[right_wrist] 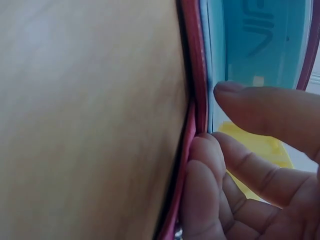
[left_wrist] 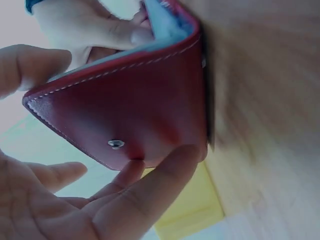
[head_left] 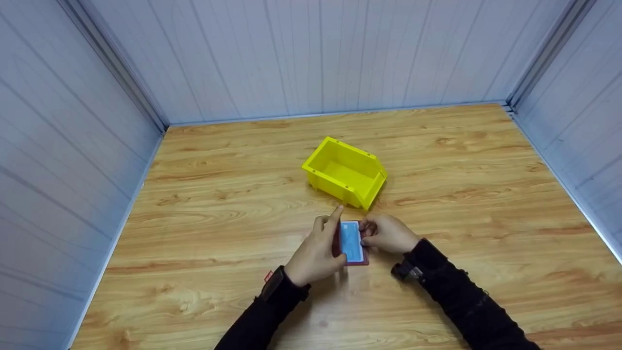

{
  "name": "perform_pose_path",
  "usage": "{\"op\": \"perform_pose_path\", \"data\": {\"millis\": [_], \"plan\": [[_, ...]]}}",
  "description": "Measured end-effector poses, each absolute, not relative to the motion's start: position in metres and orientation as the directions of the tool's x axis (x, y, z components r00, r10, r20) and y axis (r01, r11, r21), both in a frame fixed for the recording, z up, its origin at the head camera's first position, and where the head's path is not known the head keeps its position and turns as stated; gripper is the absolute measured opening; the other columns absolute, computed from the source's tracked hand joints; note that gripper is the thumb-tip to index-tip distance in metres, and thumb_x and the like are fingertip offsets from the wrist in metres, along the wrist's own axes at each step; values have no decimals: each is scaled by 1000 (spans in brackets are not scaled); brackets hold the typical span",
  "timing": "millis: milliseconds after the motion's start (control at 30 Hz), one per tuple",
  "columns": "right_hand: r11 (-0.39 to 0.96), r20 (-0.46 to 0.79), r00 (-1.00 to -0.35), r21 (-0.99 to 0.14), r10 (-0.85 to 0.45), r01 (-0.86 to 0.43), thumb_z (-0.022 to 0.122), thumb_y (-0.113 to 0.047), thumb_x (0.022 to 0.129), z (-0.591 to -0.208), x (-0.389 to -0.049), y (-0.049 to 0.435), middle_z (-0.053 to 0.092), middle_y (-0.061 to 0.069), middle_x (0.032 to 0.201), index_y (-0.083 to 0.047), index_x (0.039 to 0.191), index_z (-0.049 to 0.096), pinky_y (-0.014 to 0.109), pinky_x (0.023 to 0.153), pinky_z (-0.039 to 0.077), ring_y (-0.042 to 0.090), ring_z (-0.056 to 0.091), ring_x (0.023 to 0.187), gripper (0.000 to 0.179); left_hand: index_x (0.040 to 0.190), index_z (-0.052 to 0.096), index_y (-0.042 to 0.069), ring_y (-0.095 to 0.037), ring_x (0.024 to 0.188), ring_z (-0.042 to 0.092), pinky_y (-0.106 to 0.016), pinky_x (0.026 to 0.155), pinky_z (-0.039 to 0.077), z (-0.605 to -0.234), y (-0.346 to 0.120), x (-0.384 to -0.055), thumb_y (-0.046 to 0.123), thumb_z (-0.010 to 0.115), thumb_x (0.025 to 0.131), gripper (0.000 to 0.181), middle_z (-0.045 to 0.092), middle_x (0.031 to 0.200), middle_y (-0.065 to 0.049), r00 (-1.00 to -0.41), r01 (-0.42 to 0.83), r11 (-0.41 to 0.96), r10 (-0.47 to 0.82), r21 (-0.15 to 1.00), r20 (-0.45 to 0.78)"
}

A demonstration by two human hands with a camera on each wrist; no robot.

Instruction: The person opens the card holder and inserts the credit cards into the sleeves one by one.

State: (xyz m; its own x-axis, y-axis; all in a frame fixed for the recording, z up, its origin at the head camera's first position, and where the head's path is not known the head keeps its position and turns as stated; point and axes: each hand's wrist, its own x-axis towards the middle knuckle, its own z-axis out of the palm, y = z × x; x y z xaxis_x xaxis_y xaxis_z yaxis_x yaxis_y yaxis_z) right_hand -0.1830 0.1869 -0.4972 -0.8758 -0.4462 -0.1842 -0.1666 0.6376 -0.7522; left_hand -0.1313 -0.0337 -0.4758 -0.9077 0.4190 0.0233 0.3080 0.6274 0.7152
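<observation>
A small dark-red card wallet (left_wrist: 100,115) with white stitching and a metal snap stands partly opened on the table, just in front of the yellow bin. Inside it lie sleeves with a light-blue card (head_left: 351,241). My left hand (head_left: 318,250) holds the wallet's left cover, its fingers against the outer face and its thumb by the edge. On the opposite side, my right hand (head_left: 388,234) pinches the wallet's right edge. In the right wrist view, the right thumb (right_wrist: 250,102) lies beside the sleeves, with curled fingers at the red cover.
A yellow open-fronted plastic bin (head_left: 330,186) stands tilted to the view beyond both hands. Under everything is a wood-grain table (head_left: 218,204). Pale panel walls (head_left: 291,58) close it off at the back and both sides.
</observation>
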Motion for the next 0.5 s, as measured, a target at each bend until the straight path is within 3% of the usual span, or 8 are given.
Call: {"op": "perform_pose_path", "data": {"millis": [300, 500], "plan": [[622, -196, -875, -770, -443, -142, 72, -6, 83, -498, -183, 188, 64, 8, 81, 1, 104, 64, 26, 52, 51, 12, 56, 62, 24, 150, 32, 0, -27, 114, 58, -37, 94, 52, -485, -18, -131, 22, 77, 77, 89, 45, 139, -20, -900, 399, 690, 421, 604, 114], [637, -173, -878, -751, -446, -175, 72, -9, 83, -499, -184, 188, 65, 7, 81, 0, 104, 66, 24, 55, 48, 12, 56, 67, 24, 137, 50, -3, -34, 108, 58, -40, 86, 55, -489, -6, -130, 29, 78, 75, 74, 51, 130, -17, -883, 467, 771, 424, 433, 199]]}}
